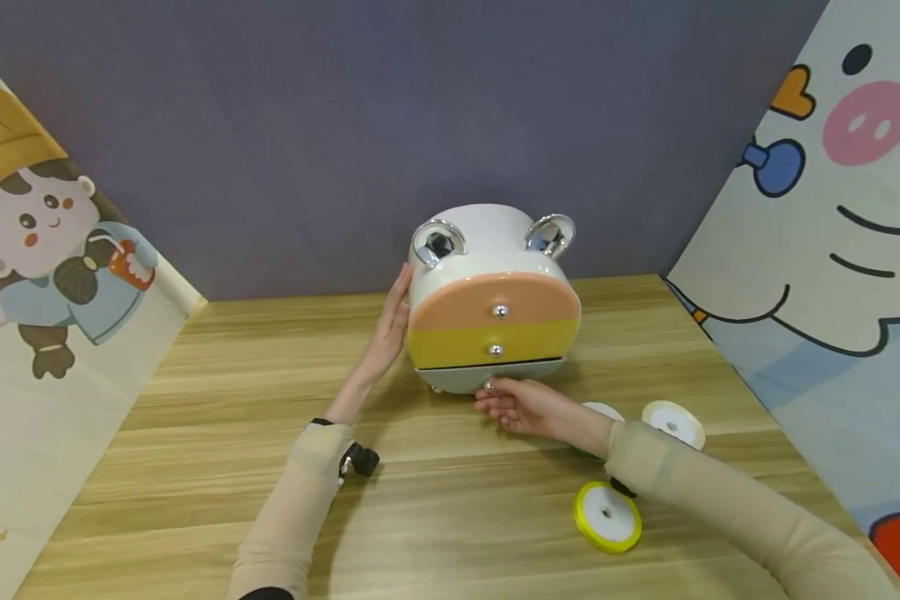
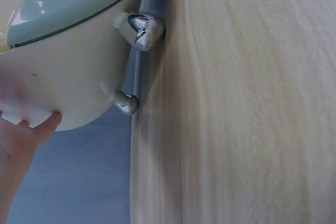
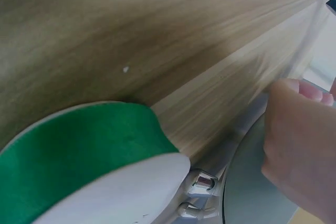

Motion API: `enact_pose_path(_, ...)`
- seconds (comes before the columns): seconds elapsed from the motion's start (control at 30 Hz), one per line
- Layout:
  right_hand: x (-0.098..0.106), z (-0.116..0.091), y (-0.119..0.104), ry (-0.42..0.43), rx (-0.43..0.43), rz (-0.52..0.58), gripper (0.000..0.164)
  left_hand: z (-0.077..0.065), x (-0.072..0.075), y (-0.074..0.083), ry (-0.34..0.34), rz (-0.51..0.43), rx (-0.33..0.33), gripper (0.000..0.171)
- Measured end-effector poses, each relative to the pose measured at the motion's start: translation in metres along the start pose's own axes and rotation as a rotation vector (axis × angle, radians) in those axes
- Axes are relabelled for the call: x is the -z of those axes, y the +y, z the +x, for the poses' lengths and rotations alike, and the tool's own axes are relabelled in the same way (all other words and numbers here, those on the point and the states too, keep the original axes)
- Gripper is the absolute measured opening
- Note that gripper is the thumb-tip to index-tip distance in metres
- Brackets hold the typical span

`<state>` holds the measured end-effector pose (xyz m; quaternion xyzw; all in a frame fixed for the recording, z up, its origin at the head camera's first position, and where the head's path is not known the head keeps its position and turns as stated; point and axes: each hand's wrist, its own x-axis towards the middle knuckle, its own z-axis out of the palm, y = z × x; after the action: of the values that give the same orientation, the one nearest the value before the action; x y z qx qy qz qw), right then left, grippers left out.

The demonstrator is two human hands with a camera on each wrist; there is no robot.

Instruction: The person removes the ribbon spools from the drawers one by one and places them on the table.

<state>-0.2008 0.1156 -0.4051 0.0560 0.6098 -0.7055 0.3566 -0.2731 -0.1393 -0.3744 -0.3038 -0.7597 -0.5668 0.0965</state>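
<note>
A small white drawer cabinet (image 1: 480, 237) with two silver ears stands on the table by the back wall. Its front has an orange drawer (image 1: 457, 303), a yellow drawer (image 1: 450, 344) and a grey-green bottom drawer (image 1: 450, 381), each with a round silver knob. Along the top of the bottom drawer runs a dark line. My left hand (image 1: 387, 333) rests against the cabinet's left side, fingers extended; the left wrist view shows its fingertips on the white wall. At the bottom drawer, my right hand (image 1: 528, 406) pinches the knob (image 1: 489, 384) between thumb and fingers.
A green ribbon spool (image 3: 94, 140) sits close to the cabinet's silver feet, partly behind my right wrist in the head view. Nearby lie a cream ribbon spool (image 1: 673, 423) and a yellow ribbon spool (image 1: 607, 517). Printed panels flank the wooden table (image 1: 217, 433).
</note>
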Motion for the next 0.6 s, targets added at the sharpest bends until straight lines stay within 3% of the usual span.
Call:
enact_pose_path(0.23,-0.0013,-0.0008,0.0028,-0.003,-0.01,0.017,0.035,-0.0008,-0.001,-0.0013,0.008,-0.012,-0.017,0.062)
enact_pose_path(0.6,0.0,-0.007,0.0091,-0.009,-0.015,0.031,0.032,0.0,-0.0003,0.001,0.004,-0.011,0.005,0.051)
